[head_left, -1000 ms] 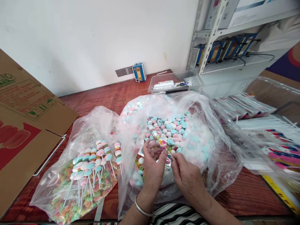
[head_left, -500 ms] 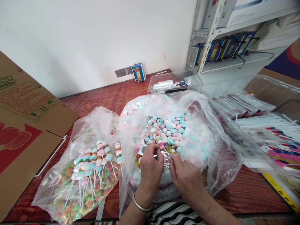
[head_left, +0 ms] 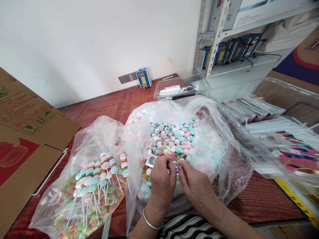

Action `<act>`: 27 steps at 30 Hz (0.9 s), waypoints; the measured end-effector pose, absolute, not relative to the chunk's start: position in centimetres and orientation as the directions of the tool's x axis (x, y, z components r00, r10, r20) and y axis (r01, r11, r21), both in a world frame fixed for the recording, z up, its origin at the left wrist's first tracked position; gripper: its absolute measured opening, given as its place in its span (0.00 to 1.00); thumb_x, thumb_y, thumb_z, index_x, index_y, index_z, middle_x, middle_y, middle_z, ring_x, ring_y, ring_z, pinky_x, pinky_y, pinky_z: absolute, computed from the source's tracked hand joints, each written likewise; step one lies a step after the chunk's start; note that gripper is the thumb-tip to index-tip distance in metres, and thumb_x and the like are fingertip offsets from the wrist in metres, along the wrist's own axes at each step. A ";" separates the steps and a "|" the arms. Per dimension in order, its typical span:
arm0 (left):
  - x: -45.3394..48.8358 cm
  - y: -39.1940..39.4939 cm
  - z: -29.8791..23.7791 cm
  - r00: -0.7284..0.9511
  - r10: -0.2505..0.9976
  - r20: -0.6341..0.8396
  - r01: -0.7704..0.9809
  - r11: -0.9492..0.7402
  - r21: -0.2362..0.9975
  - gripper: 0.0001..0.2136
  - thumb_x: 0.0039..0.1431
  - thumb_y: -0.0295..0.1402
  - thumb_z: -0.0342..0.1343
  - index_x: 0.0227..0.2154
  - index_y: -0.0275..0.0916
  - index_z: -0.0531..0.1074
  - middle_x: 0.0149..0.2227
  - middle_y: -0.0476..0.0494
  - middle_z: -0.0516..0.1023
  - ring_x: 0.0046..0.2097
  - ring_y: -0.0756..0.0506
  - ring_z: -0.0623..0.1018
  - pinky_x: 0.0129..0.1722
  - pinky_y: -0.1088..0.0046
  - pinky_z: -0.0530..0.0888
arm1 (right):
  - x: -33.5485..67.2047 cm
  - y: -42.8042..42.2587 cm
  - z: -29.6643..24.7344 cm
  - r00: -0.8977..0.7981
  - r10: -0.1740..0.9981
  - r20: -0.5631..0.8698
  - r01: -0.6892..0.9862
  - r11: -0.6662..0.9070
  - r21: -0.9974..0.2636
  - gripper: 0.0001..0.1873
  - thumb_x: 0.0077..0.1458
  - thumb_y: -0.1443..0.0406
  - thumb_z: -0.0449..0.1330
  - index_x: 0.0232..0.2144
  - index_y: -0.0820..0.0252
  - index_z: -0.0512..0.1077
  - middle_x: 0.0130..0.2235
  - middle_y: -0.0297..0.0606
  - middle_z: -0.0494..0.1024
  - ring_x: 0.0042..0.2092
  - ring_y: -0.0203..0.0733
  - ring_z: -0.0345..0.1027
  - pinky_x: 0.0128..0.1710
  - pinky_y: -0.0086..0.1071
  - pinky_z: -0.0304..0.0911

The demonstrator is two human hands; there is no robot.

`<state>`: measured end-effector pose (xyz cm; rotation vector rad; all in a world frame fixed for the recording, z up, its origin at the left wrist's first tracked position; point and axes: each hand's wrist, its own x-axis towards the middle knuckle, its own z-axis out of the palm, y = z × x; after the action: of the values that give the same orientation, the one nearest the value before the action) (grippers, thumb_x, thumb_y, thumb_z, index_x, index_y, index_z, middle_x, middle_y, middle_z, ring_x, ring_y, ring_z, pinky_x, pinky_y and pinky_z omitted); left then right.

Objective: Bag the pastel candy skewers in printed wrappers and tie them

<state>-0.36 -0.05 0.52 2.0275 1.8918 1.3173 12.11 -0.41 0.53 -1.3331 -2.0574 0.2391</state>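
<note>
My left hand (head_left: pixel 163 179), with a bangle at the wrist, and my right hand (head_left: pixel 198 182) meet low over the big open bag. Their fingertips are closed in a pinch on a shiny plastic wrapper (head_left: pixel 177 167). Colourful candies (head_left: pixel 159 143) seem to lie inside its upper part, beyond my fingers; its lower end is partly hidden. A white printed label (head_left: pixel 151 160) shows left of my left hand. Around and under my hands, a clear plastic bag (head_left: pixel 230 156) holds many pink, blue and white marshmallows (head_left: pixel 174 134).
Left, marshmallow skewers on white sticks (head_left: pixel 94 176) lie over a bag of gummy candies (head_left: pixel 59 202). A cardboard box (head_left: pixel 30 142) borders them. Right, a clear bin (head_left: pixel 267 83) holds printed packets and sticks. Behind stand a shallow plastic tray (head_left: pixel 181 79) and a blue device (head_left: pixel 144 78).
My hands stay pinched on the wrapper, with the right fingertips shifted slightly. More of the white label shows beside my left hand. The whole view has moved a little.
</note>
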 end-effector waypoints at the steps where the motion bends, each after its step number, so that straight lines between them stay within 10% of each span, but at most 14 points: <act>1: -0.3 0.0 0.6 -0.148 0.854 0.500 0.761 -0.225 0.609 0.04 0.62 0.26 0.50 0.35 0.40 0.68 0.32 0.47 0.74 0.32 0.48 0.74 0.34 0.72 0.70 | 12.3 -0.4 0.6 -0.248 0.880 0.406 0.713 0.449 -0.538 0.14 0.67 0.67 0.45 0.45 0.63 0.69 0.34 0.40 0.82 0.30 0.40 0.76 0.27 0.30 0.63; 6: -0.5 0.2 0.8 -0.220 0.897 0.383 0.659 -0.153 0.737 0.04 0.61 0.26 0.50 0.35 0.40 0.68 0.32 0.48 0.74 0.33 0.48 0.74 0.34 0.73 0.70 | 12.6 -0.2 0.3 -0.356 0.857 0.373 0.659 0.513 -0.550 0.20 0.63 0.70 0.46 0.54 0.64 0.68 0.46 0.46 0.82 0.37 0.44 0.79 0.35 0.33 0.69; 12: -0.8 0.3 -0.1 -0.134 0.915 0.381 0.679 -0.195 0.708 0.03 0.61 0.26 0.51 0.35 0.40 0.67 0.32 0.48 0.73 0.34 0.48 0.74 0.35 0.73 0.69 | 12.5 -0.1 0.2 -0.446 0.886 0.128 0.700 0.435 -0.566 0.28 0.59 0.71 0.46 0.61 0.69 0.63 0.34 0.46 0.84 0.31 0.48 0.78 0.28 0.33 0.66; 27: -0.9 0.0 -1.9 -0.122 0.892 0.436 0.691 -0.239 0.682 0.04 0.62 0.28 0.49 0.35 0.41 0.67 0.32 0.47 0.74 0.32 0.48 0.74 0.34 0.72 0.71 | 12.1 0.9 -0.5 -0.473 0.880 0.034 0.477 0.288 -0.831 0.27 0.57 0.73 0.49 0.59 0.61 0.65 0.42 0.45 0.82 0.42 0.46 0.76 0.40 0.35 0.69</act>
<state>-0.92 -0.05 -1.89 1.9140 1.7772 1.2895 12.13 0.94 -0.46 -1.2109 -2.0673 1.0773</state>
